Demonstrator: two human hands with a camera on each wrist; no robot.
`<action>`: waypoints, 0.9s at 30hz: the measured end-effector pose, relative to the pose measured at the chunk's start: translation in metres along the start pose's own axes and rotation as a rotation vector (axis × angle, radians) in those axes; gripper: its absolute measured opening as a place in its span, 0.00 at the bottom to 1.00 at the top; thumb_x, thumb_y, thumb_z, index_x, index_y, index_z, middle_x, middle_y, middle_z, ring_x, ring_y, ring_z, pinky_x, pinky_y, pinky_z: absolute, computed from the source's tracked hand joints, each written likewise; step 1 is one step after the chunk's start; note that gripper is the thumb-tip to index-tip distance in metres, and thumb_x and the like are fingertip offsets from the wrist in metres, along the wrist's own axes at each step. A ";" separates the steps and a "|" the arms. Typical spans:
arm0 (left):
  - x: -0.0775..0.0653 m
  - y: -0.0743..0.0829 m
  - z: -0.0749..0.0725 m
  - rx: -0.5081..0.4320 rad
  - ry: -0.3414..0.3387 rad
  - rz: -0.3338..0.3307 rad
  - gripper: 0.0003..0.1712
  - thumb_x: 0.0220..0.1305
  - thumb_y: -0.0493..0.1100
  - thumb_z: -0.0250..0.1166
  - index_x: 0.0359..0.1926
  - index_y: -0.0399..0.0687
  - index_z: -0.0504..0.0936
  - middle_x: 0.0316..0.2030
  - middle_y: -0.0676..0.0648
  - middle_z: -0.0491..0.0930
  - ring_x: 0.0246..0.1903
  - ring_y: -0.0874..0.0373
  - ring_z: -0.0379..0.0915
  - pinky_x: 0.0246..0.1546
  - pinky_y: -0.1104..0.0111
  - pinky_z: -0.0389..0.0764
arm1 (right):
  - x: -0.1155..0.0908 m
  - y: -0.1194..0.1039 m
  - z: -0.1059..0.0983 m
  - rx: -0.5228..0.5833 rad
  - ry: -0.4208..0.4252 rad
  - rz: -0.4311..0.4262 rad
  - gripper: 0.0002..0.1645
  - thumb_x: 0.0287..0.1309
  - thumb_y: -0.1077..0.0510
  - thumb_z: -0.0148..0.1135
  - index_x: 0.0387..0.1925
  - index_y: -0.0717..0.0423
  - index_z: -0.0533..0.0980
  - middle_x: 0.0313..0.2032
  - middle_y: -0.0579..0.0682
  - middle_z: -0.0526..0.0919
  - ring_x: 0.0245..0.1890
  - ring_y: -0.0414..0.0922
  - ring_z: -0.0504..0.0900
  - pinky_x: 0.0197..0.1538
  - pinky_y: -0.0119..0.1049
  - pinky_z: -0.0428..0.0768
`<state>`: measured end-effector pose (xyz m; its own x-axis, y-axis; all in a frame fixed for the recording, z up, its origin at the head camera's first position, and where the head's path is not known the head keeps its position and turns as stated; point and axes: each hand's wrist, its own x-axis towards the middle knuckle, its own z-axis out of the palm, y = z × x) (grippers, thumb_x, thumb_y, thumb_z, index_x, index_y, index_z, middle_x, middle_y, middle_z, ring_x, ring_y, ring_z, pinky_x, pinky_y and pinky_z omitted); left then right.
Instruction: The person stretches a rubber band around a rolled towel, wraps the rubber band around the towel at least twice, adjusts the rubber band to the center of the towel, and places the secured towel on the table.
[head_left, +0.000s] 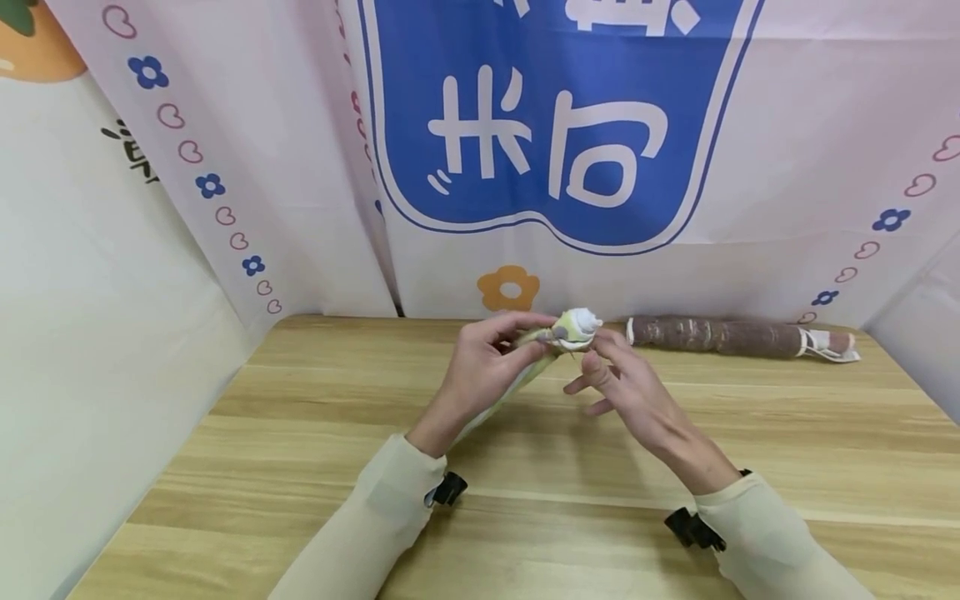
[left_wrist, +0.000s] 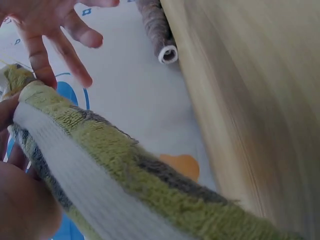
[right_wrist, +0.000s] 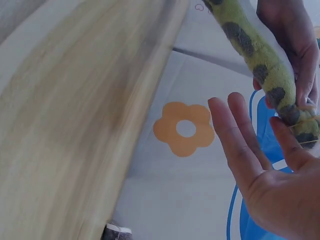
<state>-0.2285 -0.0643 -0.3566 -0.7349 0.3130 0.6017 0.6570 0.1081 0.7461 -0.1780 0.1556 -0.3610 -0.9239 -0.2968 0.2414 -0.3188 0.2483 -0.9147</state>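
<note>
A rolled green towel (left_wrist: 110, 145) with grey patches and a white edge strip slants up from the table, its white spiral end (head_left: 583, 321) at the top. My left hand (head_left: 480, 367) grips the roll just below that end, thumb on the near side. A thin yellowish band (right_wrist: 303, 142) runs around the roll near its end. Beside this end is my right hand (head_left: 626, 387), with spread, mostly straight fingers; one fingertip (right_wrist: 276, 122) lies right at the roll and band. The left wrist view shows the right hand (left_wrist: 47, 25) beyond the roll.
A brown rolled towel (head_left: 716, 336) with white ends lies along the table's back edge at the right. Behind the wooden table (head_left: 315, 417) hangs a printed cloth (head_left: 810, 150) with a blue panel and an orange flower.
</note>
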 end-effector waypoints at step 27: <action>0.003 -0.005 -0.017 0.378 -0.170 0.192 0.11 0.64 0.36 0.77 0.47 0.49 0.93 0.43 0.52 0.90 0.22 0.68 0.71 0.24 0.73 0.75 | 0.002 0.010 0.001 -0.028 -0.072 0.055 0.63 0.67 0.22 0.58 0.83 0.55 0.46 0.80 0.62 0.48 0.57 0.65 0.81 0.39 0.55 0.88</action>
<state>-0.2370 -0.0797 -0.3532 -0.5761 0.5080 0.6404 0.8174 0.3596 0.4501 -0.1834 0.1568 -0.3703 -0.9231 -0.3470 0.1659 -0.2744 0.2919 -0.9163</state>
